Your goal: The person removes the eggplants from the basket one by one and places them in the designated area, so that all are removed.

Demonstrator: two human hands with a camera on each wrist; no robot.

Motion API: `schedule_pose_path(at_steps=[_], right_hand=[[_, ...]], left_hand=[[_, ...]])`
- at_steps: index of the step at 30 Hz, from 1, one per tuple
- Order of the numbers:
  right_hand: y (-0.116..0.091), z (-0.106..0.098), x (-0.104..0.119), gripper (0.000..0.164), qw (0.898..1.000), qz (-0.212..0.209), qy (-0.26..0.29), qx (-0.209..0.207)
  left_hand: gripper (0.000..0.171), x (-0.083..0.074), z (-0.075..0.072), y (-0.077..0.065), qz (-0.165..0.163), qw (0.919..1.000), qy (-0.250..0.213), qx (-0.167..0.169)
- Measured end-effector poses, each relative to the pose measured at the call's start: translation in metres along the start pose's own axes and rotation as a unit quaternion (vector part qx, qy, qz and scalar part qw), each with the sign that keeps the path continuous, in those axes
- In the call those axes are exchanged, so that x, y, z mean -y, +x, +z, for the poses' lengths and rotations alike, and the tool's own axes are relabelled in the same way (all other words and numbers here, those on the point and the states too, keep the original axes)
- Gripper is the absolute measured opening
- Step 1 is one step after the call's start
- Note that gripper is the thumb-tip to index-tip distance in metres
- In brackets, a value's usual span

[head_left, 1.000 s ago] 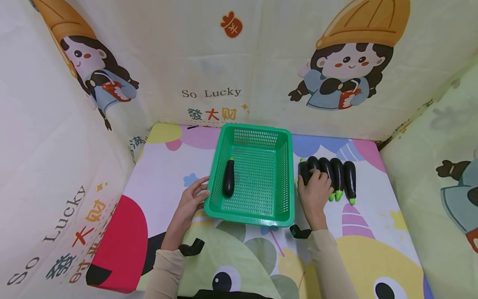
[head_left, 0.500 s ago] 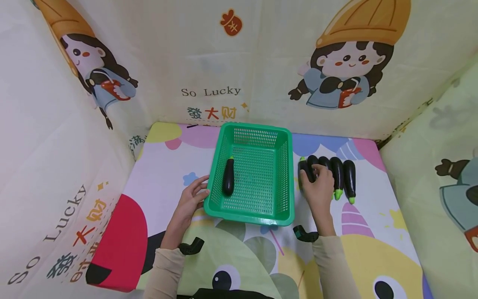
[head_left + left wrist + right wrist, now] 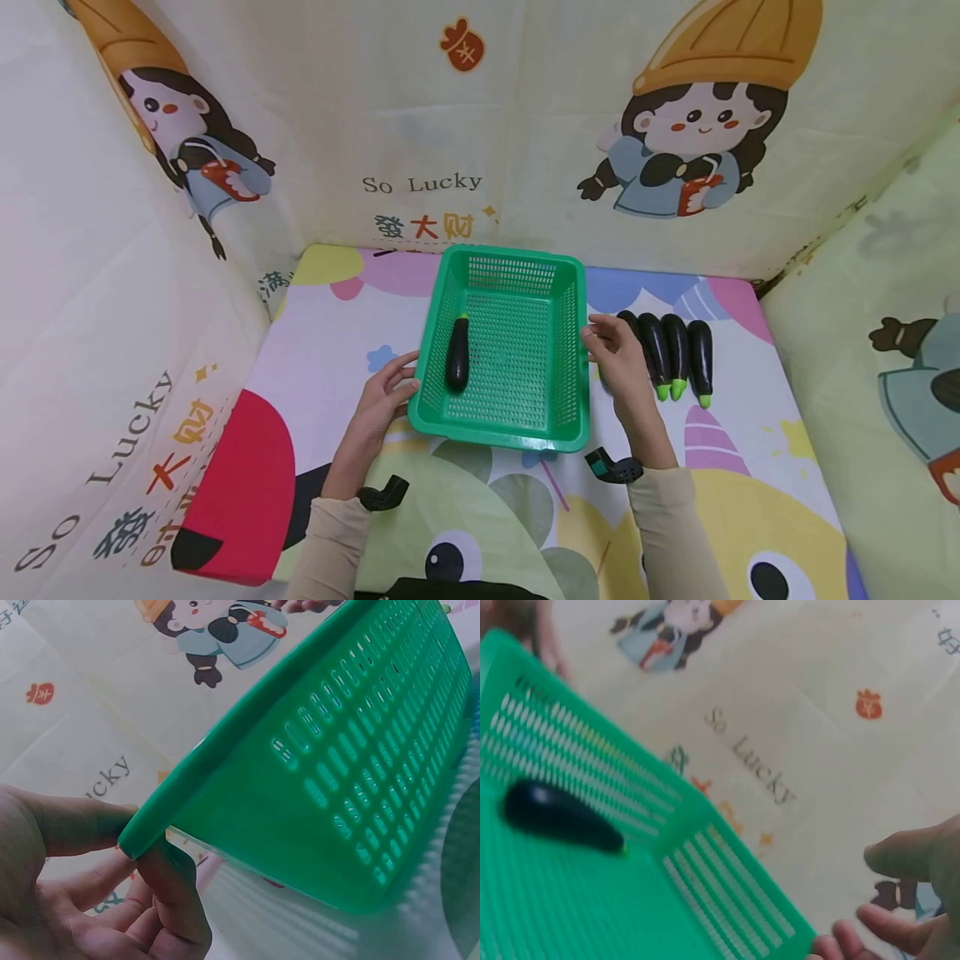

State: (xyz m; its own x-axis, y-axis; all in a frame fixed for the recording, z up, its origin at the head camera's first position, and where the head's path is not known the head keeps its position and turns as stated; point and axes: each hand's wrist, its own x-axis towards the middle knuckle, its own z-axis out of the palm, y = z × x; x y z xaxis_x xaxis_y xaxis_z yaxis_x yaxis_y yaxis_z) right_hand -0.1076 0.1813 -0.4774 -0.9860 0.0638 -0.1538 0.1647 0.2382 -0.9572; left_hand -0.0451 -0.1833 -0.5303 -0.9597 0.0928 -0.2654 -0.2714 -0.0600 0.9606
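Hands at a green basket, one eggplant half hidden

The left hand point(image 3: 378, 400) pinches the basket point(image 3: 504, 429) rim at its left near corner, thumb over, fingers point(image 3: 169, 889) under. The right hand point(image 3: 617, 354) hovers by the right rim; its fingers seem curled round a dark eggplant, but the hand covers it and the right wrist view does not show it, so the grip cannot be told. One eggplant point(image 3: 457, 354) lies inside the basket on the left. Three more point(image 3: 678, 350) lie side by side on the worktop point(image 3: 322, 367), just right of the hand.
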Motion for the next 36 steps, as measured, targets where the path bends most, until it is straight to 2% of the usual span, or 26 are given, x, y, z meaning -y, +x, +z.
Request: schedule_pose_path(at_steps=[5,10,14,18,21,29,36], right_hand=[[0.006,0.016,0.005,0.055,0.995,0.039,0.031,0.087],[0.013,0.034,0.004,0.055,0.986,0.068,0.054,0.142],[0.017,0.050,0.005,0.054,0.975,0.097,0.084,0.180],[0.021,0.064,0.004,0.054,0.960,0.131,0.120,0.216],[0.023,0.074,0.001,0.054,0.951,0.151,0.139,0.232],[0.031,0.103,-0.006,0.053,0.934,0.203,0.156,0.250],[0.036,0.122,-0.006,0.051,0.930,0.229,0.132,0.257]], left_hand=[[0.056,0.001,0.000,0.000,-0.003,1.0000,0.002,-0.003],[0.055,0.001,0.001,0.000,-0.006,1.0000,0.002,-0.005],[0.054,0.000,0.001,0.000,-0.006,0.9999,0.000,-0.009],[0.054,0.000,0.001,0.000,-0.007,0.9999,-0.001,-0.012],[0.054,0.001,0.002,0.000,-0.008,0.9999,-0.001,-0.012],[0.055,0.001,0.002,0.000,-0.001,0.9999,-0.005,-0.011],[0.055,0.002,0.001,0.000,-0.002,0.9999,-0.003,-0.010]])
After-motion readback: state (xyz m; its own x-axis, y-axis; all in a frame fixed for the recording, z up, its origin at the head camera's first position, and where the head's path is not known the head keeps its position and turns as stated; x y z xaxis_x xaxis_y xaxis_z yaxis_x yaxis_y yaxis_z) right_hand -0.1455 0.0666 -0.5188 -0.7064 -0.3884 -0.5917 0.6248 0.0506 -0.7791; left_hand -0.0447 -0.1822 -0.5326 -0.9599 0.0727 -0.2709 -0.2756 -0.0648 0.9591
